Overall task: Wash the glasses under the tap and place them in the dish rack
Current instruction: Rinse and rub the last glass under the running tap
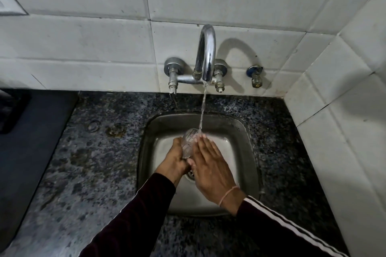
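A clear ribbed glass (189, 141) is held over the steel sink (150, 131), tilted with its mouth toward the wall. My left hand (175, 158) grips its lower part from the left. My right hand (211, 165) lies flat against the glass's right side with straight fingers, fingertips in the water. A thin stream runs from the chrome tap (205, 54) and lands at the glass's rim and my right fingertips. No dish rack is in view.
Dark speckled granite counter (100, 162) surrounds the sink. A dark flat mat or tray (27, 142) lies at the left. White tiled walls stand behind and close on the right. A small valve (255, 76) sticks out right of the tap.
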